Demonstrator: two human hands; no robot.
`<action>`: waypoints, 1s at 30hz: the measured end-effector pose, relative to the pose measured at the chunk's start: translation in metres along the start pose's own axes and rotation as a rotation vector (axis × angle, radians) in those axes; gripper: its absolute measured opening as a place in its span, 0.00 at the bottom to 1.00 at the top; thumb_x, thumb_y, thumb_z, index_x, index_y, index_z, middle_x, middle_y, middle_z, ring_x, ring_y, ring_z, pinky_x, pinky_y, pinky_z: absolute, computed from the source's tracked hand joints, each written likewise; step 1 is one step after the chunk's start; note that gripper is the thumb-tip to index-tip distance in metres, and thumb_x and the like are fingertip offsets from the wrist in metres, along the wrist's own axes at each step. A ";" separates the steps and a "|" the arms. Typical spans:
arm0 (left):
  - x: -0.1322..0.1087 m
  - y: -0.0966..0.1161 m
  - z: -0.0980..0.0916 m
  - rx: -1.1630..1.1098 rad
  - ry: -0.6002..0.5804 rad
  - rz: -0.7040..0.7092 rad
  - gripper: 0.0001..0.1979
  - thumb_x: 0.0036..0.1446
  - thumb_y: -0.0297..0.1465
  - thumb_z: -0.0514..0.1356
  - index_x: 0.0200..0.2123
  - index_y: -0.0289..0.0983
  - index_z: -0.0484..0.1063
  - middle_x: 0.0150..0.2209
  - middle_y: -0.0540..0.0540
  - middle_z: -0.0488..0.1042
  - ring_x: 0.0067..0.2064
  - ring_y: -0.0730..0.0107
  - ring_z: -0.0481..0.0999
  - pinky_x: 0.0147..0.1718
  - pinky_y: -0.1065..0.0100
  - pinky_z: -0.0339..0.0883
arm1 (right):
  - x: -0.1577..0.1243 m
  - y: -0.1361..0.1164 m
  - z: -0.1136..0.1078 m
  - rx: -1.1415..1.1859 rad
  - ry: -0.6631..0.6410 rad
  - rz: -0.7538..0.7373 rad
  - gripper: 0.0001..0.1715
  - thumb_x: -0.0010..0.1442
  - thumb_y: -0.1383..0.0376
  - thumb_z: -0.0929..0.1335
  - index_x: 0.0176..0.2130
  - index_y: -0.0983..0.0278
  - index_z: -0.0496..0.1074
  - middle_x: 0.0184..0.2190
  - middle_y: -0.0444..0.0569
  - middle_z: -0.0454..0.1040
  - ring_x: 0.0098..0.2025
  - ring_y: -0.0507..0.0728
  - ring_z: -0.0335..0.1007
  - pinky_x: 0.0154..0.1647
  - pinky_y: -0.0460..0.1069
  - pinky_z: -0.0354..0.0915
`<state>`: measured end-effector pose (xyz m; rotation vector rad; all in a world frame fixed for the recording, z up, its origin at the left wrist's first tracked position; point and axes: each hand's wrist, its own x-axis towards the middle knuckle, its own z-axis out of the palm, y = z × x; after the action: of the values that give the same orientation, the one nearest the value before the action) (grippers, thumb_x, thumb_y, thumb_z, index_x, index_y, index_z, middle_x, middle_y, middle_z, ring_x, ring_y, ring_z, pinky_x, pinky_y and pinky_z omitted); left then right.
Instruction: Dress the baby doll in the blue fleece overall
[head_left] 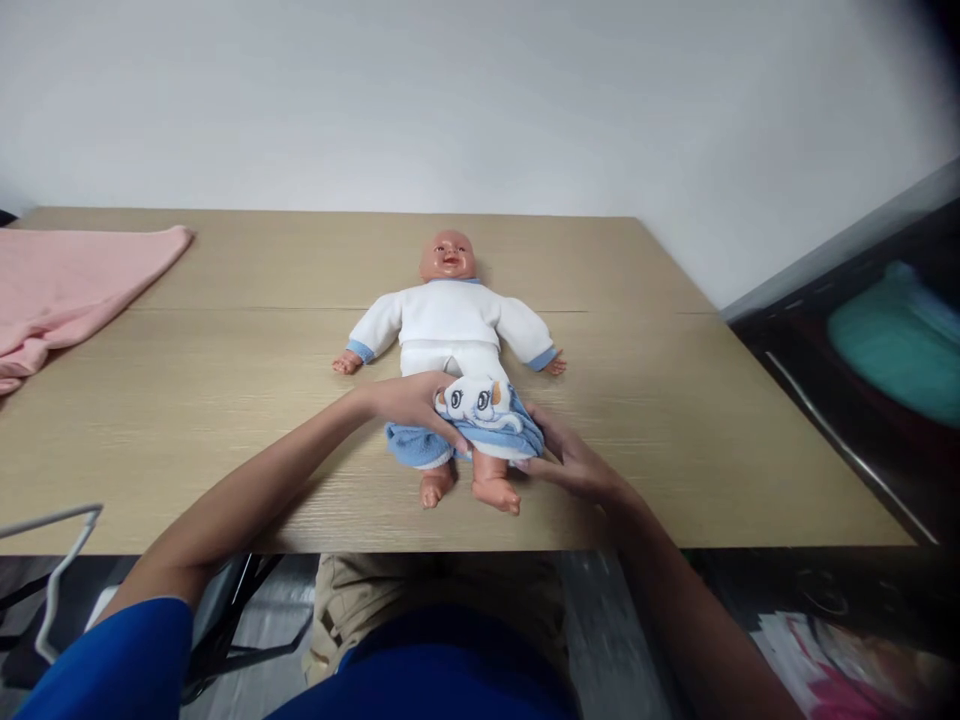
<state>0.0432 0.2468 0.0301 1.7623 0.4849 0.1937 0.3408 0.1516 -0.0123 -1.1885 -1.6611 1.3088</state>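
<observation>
A baby doll in a white top with blue cuffs lies on its back, its head away from me and its bare feet towards me. A pair of blue shorts with a white animal face on the front is around the doll's legs. My left hand reaches over one leg and grips the shorts near the middle, its fingertips partly hidden by the cloth. At the outer side of the other leg, my right hand grips the shorts' edge between thumb and fingers. White cloth covers the doll's upper legs above the shorts.
The doll rests on a light wooden table against a white wall. A pink cloth lies at the table's left. To the right are a dark chair-like surface with a teal bundle and, lower down, some papers.
</observation>
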 end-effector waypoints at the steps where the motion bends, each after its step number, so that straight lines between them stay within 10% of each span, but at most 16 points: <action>1: -0.001 -0.001 -0.002 -0.022 -0.008 -0.011 0.26 0.57 0.46 0.79 0.49 0.32 0.84 0.50 0.39 0.89 0.55 0.44 0.85 0.61 0.46 0.79 | 0.000 0.000 -0.003 0.005 -0.047 -0.006 0.37 0.57 0.49 0.84 0.61 0.57 0.83 0.57 0.53 0.87 0.60 0.72 0.84 0.62 0.63 0.81; 5: -0.003 -0.009 -0.011 -0.082 -0.017 -0.080 0.24 0.55 0.45 0.80 0.47 0.35 0.85 0.49 0.41 0.89 0.53 0.48 0.87 0.60 0.49 0.79 | 0.012 0.009 -0.008 0.028 -0.159 -0.029 0.32 0.64 0.43 0.80 0.59 0.59 0.84 0.54 0.52 0.87 0.55 0.69 0.84 0.60 0.61 0.79; 12: -0.001 -0.015 -0.015 -0.006 0.015 -0.074 0.26 0.59 0.50 0.77 0.50 0.36 0.85 0.53 0.42 0.87 0.56 0.48 0.85 0.61 0.50 0.78 | 0.048 0.023 0.003 0.086 0.135 -0.068 0.30 0.63 0.37 0.79 0.39 0.58 0.76 0.33 0.42 0.74 0.35 0.57 0.70 0.41 0.52 0.72; 30: -0.001 -0.017 -0.012 -0.063 -0.093 0.020 0.36 0.59 0.47 0.78 0.64 0.33 0.83 0.60 0.37 0.88 0.64 0.38 0.84 0.71 0.43 0.75 | 0.058 0.034 0.003 0.307 0.053 -0.031 0.28 0.61 0.40 0.83 0.45 0.56 0.79 0.38 0.44 0.77 0.41 0.59 0.69 0.45 0.51 0.68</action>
<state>0.0337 0.2603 0.0167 1.7070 0.3907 0.1392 0.3271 0.2075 -0.0471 -1.0011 -1.3754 1.4396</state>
